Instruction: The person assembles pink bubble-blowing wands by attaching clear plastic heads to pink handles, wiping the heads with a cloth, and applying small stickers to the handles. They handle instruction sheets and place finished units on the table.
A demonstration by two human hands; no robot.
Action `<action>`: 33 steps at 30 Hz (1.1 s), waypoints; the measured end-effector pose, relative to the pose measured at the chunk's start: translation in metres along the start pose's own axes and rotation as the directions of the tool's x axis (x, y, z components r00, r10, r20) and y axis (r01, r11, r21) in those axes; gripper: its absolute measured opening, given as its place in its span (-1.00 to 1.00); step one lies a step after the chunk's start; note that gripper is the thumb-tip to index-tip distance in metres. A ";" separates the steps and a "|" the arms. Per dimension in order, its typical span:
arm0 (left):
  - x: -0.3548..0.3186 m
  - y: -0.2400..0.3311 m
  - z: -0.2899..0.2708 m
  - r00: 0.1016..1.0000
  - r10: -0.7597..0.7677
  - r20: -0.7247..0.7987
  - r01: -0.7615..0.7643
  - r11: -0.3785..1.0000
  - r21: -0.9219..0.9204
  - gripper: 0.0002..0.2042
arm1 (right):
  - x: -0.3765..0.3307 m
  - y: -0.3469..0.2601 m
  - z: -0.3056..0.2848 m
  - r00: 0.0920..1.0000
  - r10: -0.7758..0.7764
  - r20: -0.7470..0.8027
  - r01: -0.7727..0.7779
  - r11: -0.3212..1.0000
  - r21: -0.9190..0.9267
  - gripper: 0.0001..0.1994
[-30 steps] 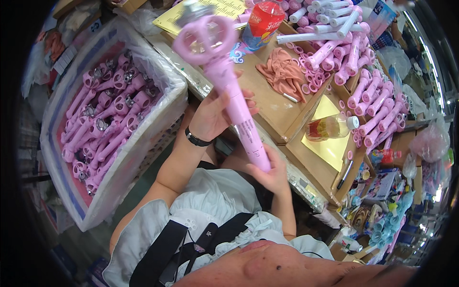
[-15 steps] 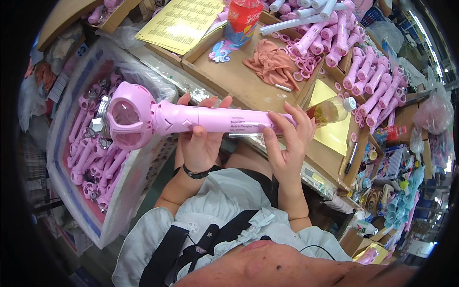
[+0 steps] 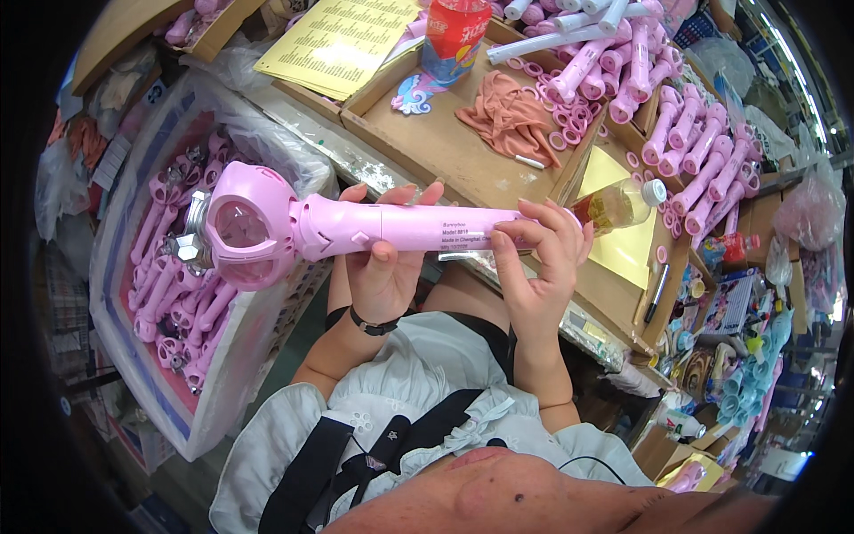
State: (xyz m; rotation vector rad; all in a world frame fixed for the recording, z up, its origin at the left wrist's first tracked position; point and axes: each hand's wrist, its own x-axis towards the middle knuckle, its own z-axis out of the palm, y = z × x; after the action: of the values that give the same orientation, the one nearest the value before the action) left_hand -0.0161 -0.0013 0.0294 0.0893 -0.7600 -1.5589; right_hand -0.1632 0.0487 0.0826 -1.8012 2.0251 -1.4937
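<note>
Pink wand (image 3: 422, 229) lies approx. horiz. across L-ctr of frame, bulky head at L end w/ silvery faceted piece (image 3: 189, 247), handle running R to ctr. L hand (image 3: 384, 278): grip grasping handle from below, thumb on near side, fingertips past far edge. R hand (image 3: 541, 262): grip grasping handle's R end, fingers over it, thumb at lower edge. Lined white crate (image 3: 213, 411) at L of frame, holds similar wands (image 3: 213, 316); held wand's head overlaps it in view. Bench (image 3: 366, 172) across upper ctr w/ cardboard tray (image 3: 418, 147), incl. orange cloth (image 3: 505, 117), pink rings (image 3: 574, 125) to R. Pink handles (image 3: 703, 165) upper R. White-capped bottle (image 3: 614, 209) just R of R hand; pen (image 3: 656, 294) below, at R.
</note>
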 end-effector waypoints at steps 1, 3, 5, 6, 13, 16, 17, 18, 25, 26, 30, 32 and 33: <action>0.000 0.000 0.000 1.000 0.000 0.005 0.000 1.000 0.002 -0.38 | 0.000 0.000 0.000 1.000 0.003 -0.001 -0.003 1.000 0.018 -0.91; 0.000 0.000 0.000 1.000 0.002 0.004 -0.002 1.000 -0.001 -0.39 | -0.001 0.000 0.001 1.000 0.003 0.000 -0.003 0.999 0.045 -0.92; 0.000 -0.001 0.000 1.000 0.004 0.005 -0.004 1.000 -0.003 -0.39 | -0.002 0.001 0.001 1.000 0.003 0.006 -0.004 0.998 0.064 -0.93; 0.000 -0.001 0.000 1.000 0.003 0.005 -0.003 1.000 -0.004 -0.39 | -0.002 0.002 0.002 1.000 0.009 0.011 -0.010 0.997 0.076 -0.93; 0.000 -0.003 0.002 1.000 0.027 0.006 -0.027 0.998 0.058 -0.38 | -0.007 0.010 0.008 0.998 -0.052 0.027 0.045 0.979 0.200 -0.93; 0.001 -0.007 0.005 0.997 0.073 0.009 -0.073 0.997 0.023 -0.40 | -0.010 0.014 0.014 0.998 -0.037 0.042 0.024 0.963 0.270 -0.95; 0.001 -0.008 0.005 0.996 0.088 0.017 -0.089 0.995 0.041 -0.39 | -0.012 0.015 0.015 0.999 -0.035 0.042 0.021 0.959 0.284 -0.95; 0.001 -0.008 0.005 0.995 0.096 0.019 -0.097 0.994 0.057 -0.39 | -0.012 0.016 0.016 0.998 -0.034 0.044 0.020 0.958 0.287 -0.96; 0.002 -0.010 0.006 0.991 0.135 0.018 -0.136 0.986 0.094 -0.39 | -0.015 0.019 0.018 0.996 -0.067 0.066 0.042 0.944 0.327 -0.93; 0.002 -0.010 0.007 0.990 0.138 0.026 -0.140 0.985 0.098 -0.39 | -0.014 0.019 0.018 0.995 -0.070 0.066 0.045 0.944 0.327 -0.93; 0.003 -0.011 0.007 0.989 0.147 0.018 -0.148 0.984 0.098 -0.39 | -0.015 0.019 0.018 0.995 -0.079 0.057 0.058 0.950 0.306 -0.93; 0.002 -0.011 0.007 0.989 0.150 0.018 -0.151 0.984 0.096 -0.39 | -0.017 0.019 0.018 0.995 -0.089 0.050 0.069 0.950 0.305 -0.93; 0.001 -0.012 0.007 0.988 0.152 0.021 -0.153 0.984 0.094 -0.39 | -0.017 0.019 0.018 0.995 -0.082 0.060 0.061 0.955 0.289 -0.93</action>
State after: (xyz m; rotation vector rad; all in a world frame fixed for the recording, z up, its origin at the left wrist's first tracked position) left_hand -0.0297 -0.0004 0.0292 0.0886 -0.8329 -1.3793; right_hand -0.1606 0.0484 0.0515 -1.7965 1.6268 -1.6179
